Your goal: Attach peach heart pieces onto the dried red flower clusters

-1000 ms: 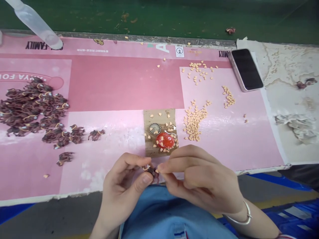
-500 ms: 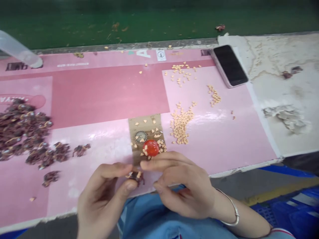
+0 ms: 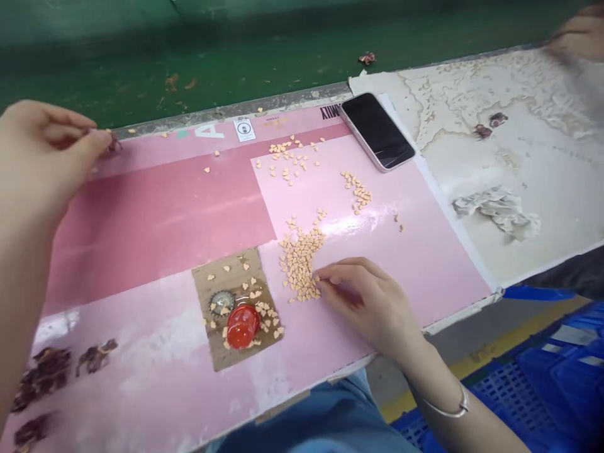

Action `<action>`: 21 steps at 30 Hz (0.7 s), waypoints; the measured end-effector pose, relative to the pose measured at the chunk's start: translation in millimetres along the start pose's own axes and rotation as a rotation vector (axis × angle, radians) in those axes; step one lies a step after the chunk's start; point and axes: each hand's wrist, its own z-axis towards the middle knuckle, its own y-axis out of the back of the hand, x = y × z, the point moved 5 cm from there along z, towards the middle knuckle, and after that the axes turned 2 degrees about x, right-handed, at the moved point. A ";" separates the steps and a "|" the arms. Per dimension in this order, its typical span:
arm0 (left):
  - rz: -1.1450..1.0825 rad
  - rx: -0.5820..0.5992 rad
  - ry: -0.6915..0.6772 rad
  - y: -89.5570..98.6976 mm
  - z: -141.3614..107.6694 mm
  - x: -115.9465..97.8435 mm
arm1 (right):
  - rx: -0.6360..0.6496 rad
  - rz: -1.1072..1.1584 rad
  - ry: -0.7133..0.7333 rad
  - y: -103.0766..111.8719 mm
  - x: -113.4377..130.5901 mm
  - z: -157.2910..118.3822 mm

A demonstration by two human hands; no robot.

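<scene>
My left hand (image 3: pixel 51 151) is raised at the far left, near the back edge of the table, its thumb and fingers closed on a small dark reddish-brown figure (image 3: pixel 114 142), mostly hidden by the fingers. At the right edge of a pile of small beige heart-shaped pieces (image 3: pixel 302 261), my right hand (image 3: pixel 365 302) pinches one piece (image 3: pixel 317 278) between thumb and forefinger. Left of that pile lies a brown square patch (image 3: pixel 202 277) with a red cap (image 3: pixel 243 327) holding shiny liquid, a ridged metal bottle cap (image 3: pixel 221 302) and scattered beige pieces.
Several dark brown figures (image 3: pixel 50 368) lie at the lower left on the pink table cover (image 3: pixel 189 220). A phone (image 3: pixel 377 132) lies at the back right, beside crumpled white material (image 3: pixel 497 211). Behind runs a green surface (image 3: pixel 264 56). Another person's hand (image 3: pixel 580 38) shows at the upper right.
My left hand has carried the brown figure from the front edge to the far left back. My right hand has moved right to the beige pile. The view has turned rightward.
</scene>
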 end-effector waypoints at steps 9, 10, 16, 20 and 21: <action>0.166 0.002 0.152 -27.3 71.9 -8.9 | 0.031 -0.032 0.087 0.3 5.3 4.2; 0.183 -0.010 0.135 -22.4 65.0 -8.3 | 0.030 -0.018 0.080 1.7 4.3 4.0; 0.208 0.139 -0.029 23.7 -32.2 7.0 | -0.032 0.092 0.076 9.0 16.3 4.3; 0.156 0.293 -0.478 43.2 -142.5 22.4 | -0.006 0.170 0.153 -1.8 38.2 13.6; 0.171 0.281 -0.525 47.0 -169.2 29.4 | -0.001 0.144 0.172 -5.9 42.2 16.6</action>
